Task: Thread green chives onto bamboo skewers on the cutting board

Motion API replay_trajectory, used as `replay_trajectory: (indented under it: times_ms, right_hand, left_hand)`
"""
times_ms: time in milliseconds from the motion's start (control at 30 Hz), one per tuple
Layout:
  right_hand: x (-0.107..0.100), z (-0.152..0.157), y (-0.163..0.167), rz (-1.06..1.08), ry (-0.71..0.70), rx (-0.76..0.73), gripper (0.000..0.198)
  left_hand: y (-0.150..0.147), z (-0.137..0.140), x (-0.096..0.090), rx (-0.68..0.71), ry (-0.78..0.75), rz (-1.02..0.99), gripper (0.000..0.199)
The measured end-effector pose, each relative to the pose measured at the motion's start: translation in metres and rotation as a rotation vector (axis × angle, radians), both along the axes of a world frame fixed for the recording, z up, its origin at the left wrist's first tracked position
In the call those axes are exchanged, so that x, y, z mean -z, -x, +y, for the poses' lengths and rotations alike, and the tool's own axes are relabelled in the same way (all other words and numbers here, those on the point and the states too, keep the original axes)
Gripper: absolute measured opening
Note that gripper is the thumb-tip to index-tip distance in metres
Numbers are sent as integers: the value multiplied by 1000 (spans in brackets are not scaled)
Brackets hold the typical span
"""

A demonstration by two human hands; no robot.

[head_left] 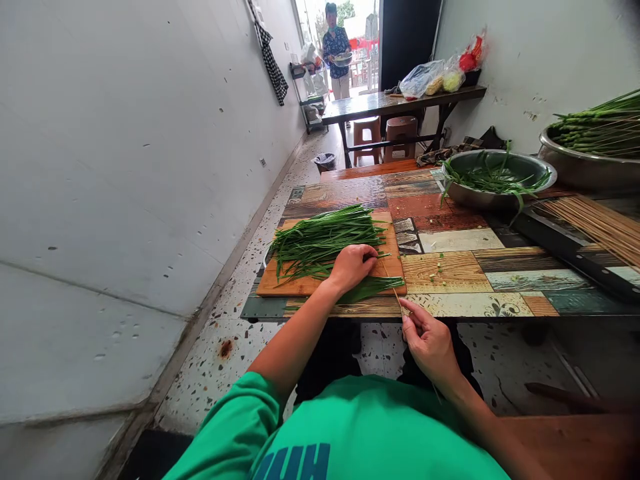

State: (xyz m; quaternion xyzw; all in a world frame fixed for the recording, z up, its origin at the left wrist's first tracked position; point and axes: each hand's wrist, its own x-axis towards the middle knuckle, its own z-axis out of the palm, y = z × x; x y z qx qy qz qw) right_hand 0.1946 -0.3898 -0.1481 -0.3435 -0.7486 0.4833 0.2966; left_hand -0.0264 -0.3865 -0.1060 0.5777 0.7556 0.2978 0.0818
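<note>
A heap of cut garlic chives (325,237) lies on the wooden cutting board (310,287), their cut ends toward the right. My left hand (353,263) is closed at the near right side of the heap, its fingertips pinching chives whose ends poke out to the right. Beneath that hand, a smaller bunch of chives (373,289) lies along the board's near edge. My right hand (427,341) grips a thin bamboo skewer (395,291) between thumb and fingers. The skewer slants up and leftward across the small bunch's ends; its tip is near my left hand.
On the right are a large knife (575,253), bamboo skewers (600,223), a steel bowl of loose chives (495,197) and a basin (590,163) of skewered chives. A bench (370,172) and another table (370,105) stand beyond. A person (336,50) holds a bowl near the doorway.
</note>
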Motion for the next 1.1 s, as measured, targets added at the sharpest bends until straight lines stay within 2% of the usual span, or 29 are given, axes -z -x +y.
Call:
replay_trajectory:
  times_ms: [367, 600, 733, 833, 967, 1100]
  right_hand:
    - [1, 1, 3, 29, 21, -15, 47]
    - [-3, 10, 11, 19, -33, -7, 46]
    - [-3, 11, 13, 17, -44, -12, 44]
    - [-1, 9, 12, 13, -40, -7, 45]
    - [0, 7, 9, 2, -41, -4, 46]
    - [-1, 5, 6, -8, -30, -5, 47]
  left_hand:
    - [-2, -4, -4, 59, -1, -29, 15]
    - [-8, -13, -17, 235, 47, -129, 15]
    - [3, -13, -21, 95, -2, 53, 15]
    - [10, -10, -18, -2, 74, 198, 15]
    - [10, -6, -14, -36, 192, 288, 16]
    - [7, -2, -12, -5, 188, 263, 16]
